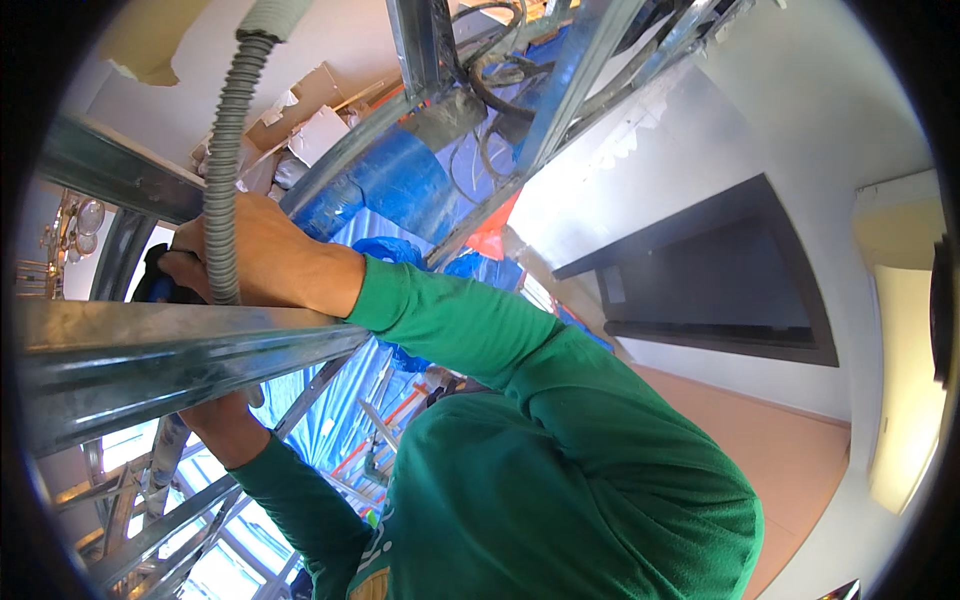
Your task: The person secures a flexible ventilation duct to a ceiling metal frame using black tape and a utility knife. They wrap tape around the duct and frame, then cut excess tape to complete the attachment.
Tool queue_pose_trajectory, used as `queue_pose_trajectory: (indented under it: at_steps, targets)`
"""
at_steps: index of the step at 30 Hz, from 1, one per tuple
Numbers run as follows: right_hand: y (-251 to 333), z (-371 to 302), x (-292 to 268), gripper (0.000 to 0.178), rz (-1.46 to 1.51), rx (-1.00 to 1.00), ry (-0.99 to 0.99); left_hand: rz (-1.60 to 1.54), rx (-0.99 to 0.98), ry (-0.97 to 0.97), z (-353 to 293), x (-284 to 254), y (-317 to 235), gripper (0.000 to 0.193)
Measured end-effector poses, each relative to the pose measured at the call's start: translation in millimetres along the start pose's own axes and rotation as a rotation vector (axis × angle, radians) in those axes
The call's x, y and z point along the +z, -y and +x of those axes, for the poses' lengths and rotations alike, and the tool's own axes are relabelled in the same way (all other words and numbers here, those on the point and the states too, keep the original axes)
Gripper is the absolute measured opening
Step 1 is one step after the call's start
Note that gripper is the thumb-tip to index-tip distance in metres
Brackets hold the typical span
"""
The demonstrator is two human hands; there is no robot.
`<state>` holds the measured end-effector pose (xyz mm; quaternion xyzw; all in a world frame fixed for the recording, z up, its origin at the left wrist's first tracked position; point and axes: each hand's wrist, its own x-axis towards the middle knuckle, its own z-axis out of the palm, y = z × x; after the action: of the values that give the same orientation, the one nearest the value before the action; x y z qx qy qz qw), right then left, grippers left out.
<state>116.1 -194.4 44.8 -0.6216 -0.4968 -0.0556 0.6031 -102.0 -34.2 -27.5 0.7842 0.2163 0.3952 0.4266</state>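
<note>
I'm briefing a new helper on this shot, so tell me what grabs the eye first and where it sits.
A green sleeve fills the middle and lower part of the picture. At upper left, the right hand rests against a grey ribbed hose that runs down from the top edge, just above a shiny metal rail crossing the left side. Under that rail the left hand shows only in part, and blue plastic sheeting lies behind the metal framing.

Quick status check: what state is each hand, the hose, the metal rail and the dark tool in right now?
Right hand: closed around the hose and tool.
Left hand: under the rail, grip hidden.
Grey ribbed hose: hanging upright, gripped.
Metal rail: level, between the hands.
Dark tool: held, mostly hidden.
</note>
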Motion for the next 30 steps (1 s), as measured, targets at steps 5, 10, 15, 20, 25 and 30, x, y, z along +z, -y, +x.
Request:
queue_pose_trajectory:
  at_steps: [5, 10, 15, 20, 25, 30]
  targets:
    - [-7.9, -14.1, -14.8, 0.022, 0.07, 0.132, 0.045, -1.1, -0.452, 0.247, 15.4, -1.7, -17.2, 0.048]
    - [-3.1, -59.7, -53.9, 0.023, 0.385, 0.276, -0.118, -1.446, -0.43, 0.383, 10.1, 3.4, -42.5, 0.043]
    - [58.9, -98.0, -116.1, 0.021, 0.147, 0.379, -0.161, -0.738, -0.285, 0.206, -34.1, -10.3, -105.5, 0.063]
    - [130.8, -97.7, -147.6, 0.016, 0.257, -0.222, -0.168, -0.008, 0.144, 0.142, -87.6, -76.1, -199.2, 0.046]
    - [177.2, -67.5, -136.3, 0.058, 0.492, -0.508, 0.274, 0.271, 0.419, 0.071, -154.0, -119.8, -297.7, 0.063]
    - [232.2, -67.9, -99.1, 0.06, 0.533, -0.397, 0.515, 0.397, 0.516, 0.0, -191.0, -134.9, -307.8, 0.054]
